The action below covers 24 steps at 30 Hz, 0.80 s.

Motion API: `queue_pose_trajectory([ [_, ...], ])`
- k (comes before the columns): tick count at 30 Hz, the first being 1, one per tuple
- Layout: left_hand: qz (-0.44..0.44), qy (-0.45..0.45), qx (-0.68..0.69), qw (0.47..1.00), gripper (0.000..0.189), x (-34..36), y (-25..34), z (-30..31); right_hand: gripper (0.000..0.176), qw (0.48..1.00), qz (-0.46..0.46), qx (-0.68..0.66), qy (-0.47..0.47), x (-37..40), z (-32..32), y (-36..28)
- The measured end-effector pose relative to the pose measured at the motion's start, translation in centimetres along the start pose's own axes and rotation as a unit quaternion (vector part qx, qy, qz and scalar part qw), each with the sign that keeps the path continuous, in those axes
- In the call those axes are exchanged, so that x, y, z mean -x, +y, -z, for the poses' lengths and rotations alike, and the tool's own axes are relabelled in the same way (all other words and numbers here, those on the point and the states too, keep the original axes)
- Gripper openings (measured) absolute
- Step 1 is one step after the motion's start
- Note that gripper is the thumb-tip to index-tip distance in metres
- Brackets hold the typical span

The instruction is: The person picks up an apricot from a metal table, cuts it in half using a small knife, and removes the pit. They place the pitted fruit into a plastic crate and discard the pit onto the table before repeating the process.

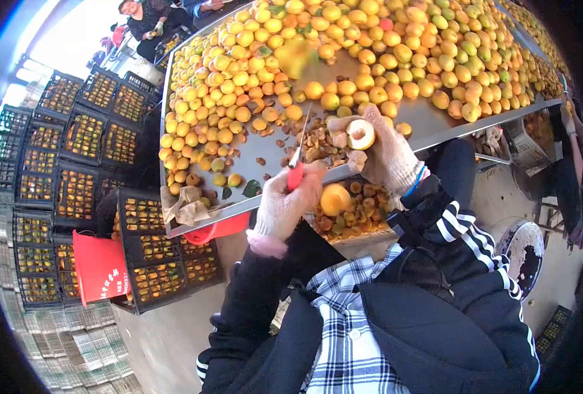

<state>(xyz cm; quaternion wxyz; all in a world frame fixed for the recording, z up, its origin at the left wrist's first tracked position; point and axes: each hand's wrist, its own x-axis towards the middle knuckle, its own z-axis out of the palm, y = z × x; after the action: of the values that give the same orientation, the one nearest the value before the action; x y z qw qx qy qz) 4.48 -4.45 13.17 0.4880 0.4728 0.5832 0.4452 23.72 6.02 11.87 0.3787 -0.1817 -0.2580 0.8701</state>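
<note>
I see scraps [312,141] nr L hand [288,202], gripping knife [296,157], & R hand [388,150], pinching cut fruit [360,134]; stacked crates [74,119] hold fruits [129,150].

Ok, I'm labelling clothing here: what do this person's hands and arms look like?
The left hand and right hand wear pale knitted gloves, the left with a pinkish cuff, the right edged blue and red. The left sleeve and right sleeve are black; white stripes run along the right one.

Metal tbl [436,129], cloth gloves [282,213], prob. plastic knife hndl [295,176]
</note>
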Motion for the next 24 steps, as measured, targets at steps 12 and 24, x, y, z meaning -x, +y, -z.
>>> queue_pose_trajectory([
  [12,-0.18,0.021,0.124,0.976,0.012,0.5,5.6,-1.0,0.054,0.995,-0.046,0.09,-0.004,1.4,-2.7,1.1],
  [24,-0.103,-0.05,0.15,0.982,0.022,0.9,5.0,0.0,0.032,0.969,-0.107,0.212,0.07,1.6,-3.7,0.4],
])
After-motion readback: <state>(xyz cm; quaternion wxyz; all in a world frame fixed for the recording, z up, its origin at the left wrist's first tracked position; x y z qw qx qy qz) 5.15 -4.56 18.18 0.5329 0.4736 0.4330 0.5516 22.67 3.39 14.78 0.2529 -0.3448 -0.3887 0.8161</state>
